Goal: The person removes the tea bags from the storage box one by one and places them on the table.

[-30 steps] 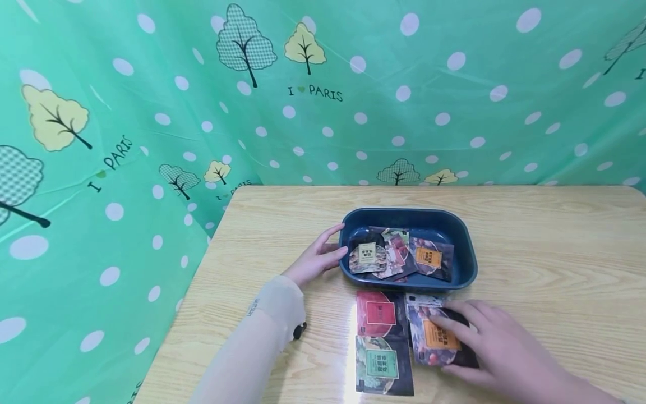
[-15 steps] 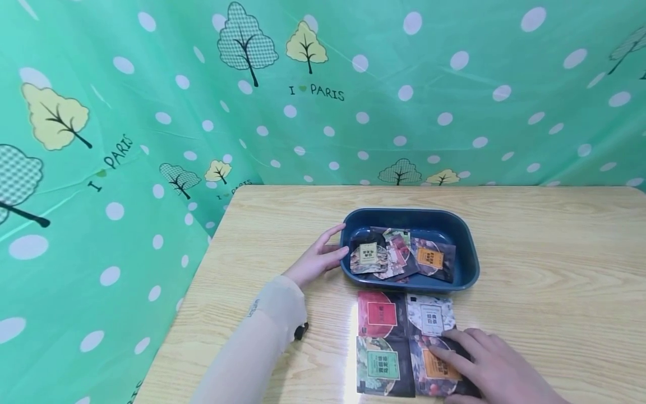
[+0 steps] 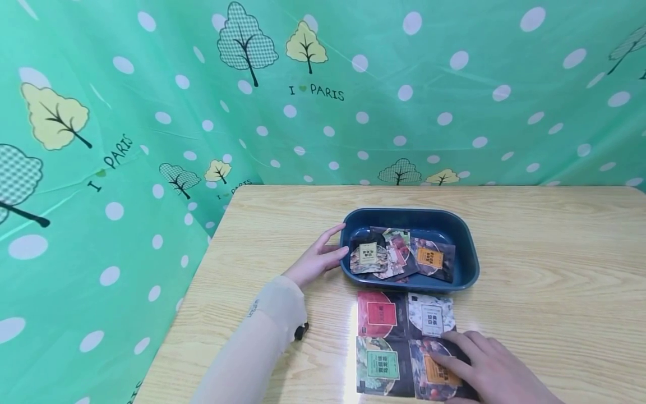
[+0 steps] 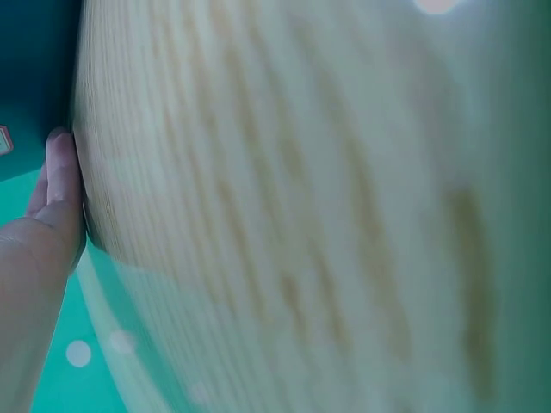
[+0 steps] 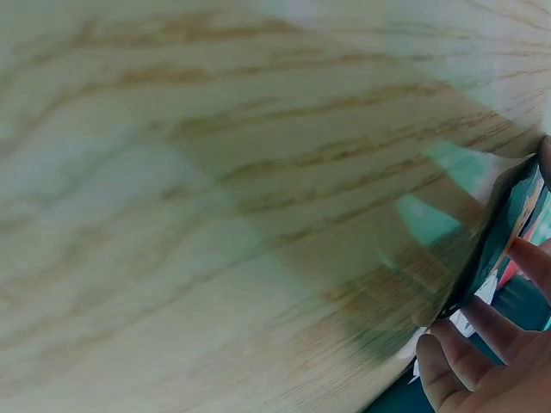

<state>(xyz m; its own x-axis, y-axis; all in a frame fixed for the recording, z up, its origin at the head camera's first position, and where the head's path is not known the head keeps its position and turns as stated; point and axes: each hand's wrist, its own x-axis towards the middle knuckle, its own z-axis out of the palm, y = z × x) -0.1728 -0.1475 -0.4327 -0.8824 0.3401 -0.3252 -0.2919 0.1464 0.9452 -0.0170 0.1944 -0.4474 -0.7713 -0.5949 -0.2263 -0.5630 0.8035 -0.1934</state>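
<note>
In the head view my left hand (image 3: pixel 317 259) rests against the left end of a dark blue plastic bin (image 3: pixel 473 264), fingers extended along its outer wall. Inside the bin, several tea packets (image 3: pixel 368 254) lie overlapping. In front of it, flat packets form a two-by-two block: red (image 3: pixel 381 313), white (image 3: pixel 432 315), green (image 3: pixel 382 365) and orange-labelled (image 3: pixel 438 367). My right hand (image 3: pixel 497 365) holds the orange-labelled packet at its right side, index finger on top. The right wrist view shows that packet's dark edge (image 5: pixel 491 232) between thumb and fingers.
The wood-grain table (image 3: pixel 550 269) extends around the bin. A green dotted curtain (image 3: pixel 323 129) with tree prints hangs behind the table and down its left side. A strip of glare (image 3: pixel 351 353) runs beside the left packets.
My right hand has drawn the orange-labelled packet toward me, off the white packet, which now shows fully. Over the last half second it slid slightly further. My left hand stays against the bin.
</note>
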